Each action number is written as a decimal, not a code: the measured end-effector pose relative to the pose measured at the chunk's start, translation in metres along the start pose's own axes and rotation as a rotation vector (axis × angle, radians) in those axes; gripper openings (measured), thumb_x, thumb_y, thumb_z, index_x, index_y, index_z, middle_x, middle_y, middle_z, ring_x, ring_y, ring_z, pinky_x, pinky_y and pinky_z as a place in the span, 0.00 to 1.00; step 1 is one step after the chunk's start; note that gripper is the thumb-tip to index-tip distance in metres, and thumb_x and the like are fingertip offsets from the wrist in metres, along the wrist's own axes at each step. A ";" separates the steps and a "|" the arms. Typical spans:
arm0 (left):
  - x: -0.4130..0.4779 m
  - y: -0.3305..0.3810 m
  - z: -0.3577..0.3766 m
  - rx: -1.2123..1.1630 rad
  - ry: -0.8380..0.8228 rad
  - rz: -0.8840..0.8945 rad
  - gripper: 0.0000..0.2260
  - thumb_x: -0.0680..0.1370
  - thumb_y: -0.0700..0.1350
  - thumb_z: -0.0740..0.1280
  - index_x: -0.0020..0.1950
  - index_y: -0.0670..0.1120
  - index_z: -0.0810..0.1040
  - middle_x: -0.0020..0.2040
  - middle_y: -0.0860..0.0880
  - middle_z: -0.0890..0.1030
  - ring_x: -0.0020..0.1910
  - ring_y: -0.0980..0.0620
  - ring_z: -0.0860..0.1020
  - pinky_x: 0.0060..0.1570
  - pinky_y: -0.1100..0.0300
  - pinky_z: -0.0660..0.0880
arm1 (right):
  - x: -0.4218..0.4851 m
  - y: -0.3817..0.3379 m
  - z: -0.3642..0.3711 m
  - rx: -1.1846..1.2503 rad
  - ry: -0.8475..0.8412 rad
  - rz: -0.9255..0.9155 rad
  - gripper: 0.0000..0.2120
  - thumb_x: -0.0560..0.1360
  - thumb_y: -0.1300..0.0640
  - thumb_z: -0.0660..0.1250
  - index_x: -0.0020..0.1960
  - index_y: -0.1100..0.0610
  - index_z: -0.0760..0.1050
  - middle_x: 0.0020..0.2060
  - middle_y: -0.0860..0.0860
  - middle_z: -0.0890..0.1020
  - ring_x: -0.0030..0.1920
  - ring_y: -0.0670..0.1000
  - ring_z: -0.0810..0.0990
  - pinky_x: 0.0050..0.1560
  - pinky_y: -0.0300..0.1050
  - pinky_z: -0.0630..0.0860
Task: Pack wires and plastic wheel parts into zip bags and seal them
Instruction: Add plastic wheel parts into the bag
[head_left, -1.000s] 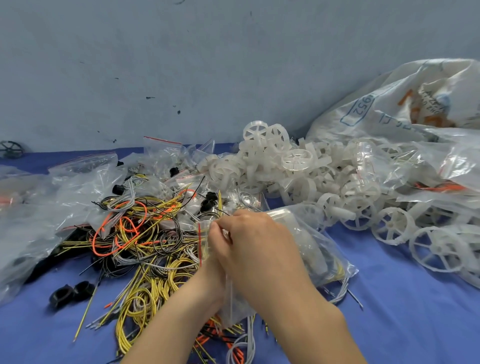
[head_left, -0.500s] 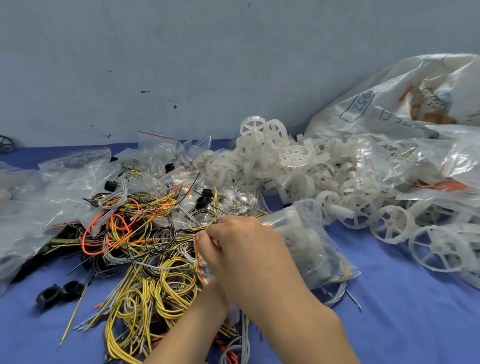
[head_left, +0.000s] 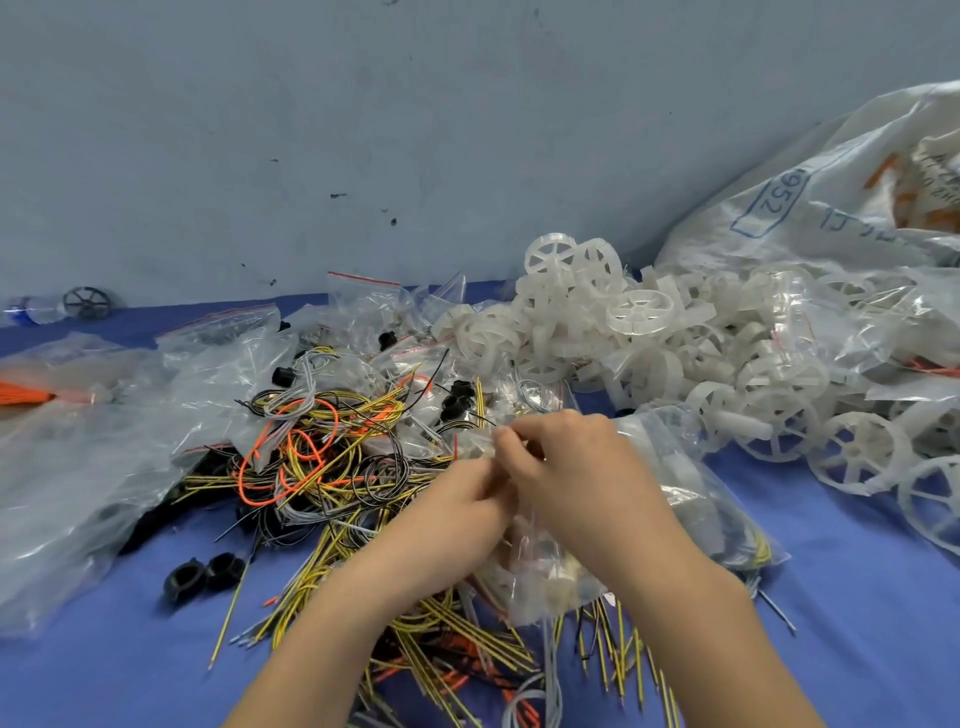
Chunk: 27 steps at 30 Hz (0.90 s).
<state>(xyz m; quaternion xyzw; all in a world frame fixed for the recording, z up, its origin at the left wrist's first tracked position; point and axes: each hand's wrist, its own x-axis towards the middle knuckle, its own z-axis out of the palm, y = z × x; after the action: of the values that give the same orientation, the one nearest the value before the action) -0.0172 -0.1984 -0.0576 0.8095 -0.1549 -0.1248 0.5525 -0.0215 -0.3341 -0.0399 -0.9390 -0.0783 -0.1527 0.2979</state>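
Observation:
A clear zip bag (head_left: 691, 499) holding white plastic parts and some wires lies on the blue table in the middle. My right hand (head_left: 576, 473) pinches the bag's top edge, and my left hand (head_left: 457, 514) pinches the same edge just to its left, partly under the right hand. A tangle of yellow, orange, black and grey wires (head_left: 322, 457) spreads to the left and in front. White plastic wheels (head_left: 639, 312) are heaped behind the bag and to the right.
Several clear zip bags (head_left: 218, 353) lie at the left and back. A large white printed sack (head_left: 831, 197) leans at the right. Two black rings (head_left: 202, 574) sit front left. A grey wall stands behind the blue table (head_left: 883, 623).
My left hand has come out from under the right and now shows beside it. Both hands stay at the bag's top edge. The view has shifted a little.

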 end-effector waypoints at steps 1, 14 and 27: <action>-0.002 0.000 -0.002 -0.009 -0.014 -0.019 0.11 0.83 0.45 0.58 0.51 0.45 0.80 0.40 0.47 0.81 0.36 0.51 0.80 0.36 0.60 0.78 | 0.001 0.000 0.000 -0.004 -0.005 0.008 0.17 0.80 0.46 0.58 0.38 0.53 0.76 0.31 0.49 0.75 0.38 0.54 0.76 0.36 0.48 0.69; -0.019 -0.013 -0.042 -0.087 0.103 -0.061 0.11 0.82 0.45 0.60 0.53 0.48 0.83 0.42 0.47 0.83 0.38 0.44 0.83 0.35 0.57 0.81 | -0.004 -0.020 0.018 -0.098 -0.151 0.001 0.14 0.79 0.47 0.56 0.54 0.49 0.78 0.46 0.51 0.83 0.47 0.57 0.81 0.46 0.51 0.79; -0.022 -0.031 -0.090 0.146 0.601 -0.010 0.10 0.83 0.47 0.59 0.50 0.51 0.81 0.38 0.48 0.82 0.28 0.50 0.79 0.27 0.57 0.76 | -0.004 -0.005 0.022 -0.119 -0.135 0.002 0.14 0.82 0.49 0.55 0.53 0.52 0.78 0.41 0.48 0.83 0.39 0.51 0.81 0.43 0.51 0.80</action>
<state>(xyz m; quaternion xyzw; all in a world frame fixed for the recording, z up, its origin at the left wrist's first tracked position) 0.0000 -0.1026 -0.0539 0.8484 0.0109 0.1291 0.5133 -0.0213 -0.3179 -0.0555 -0.9633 -0.0882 -0.0934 0.2356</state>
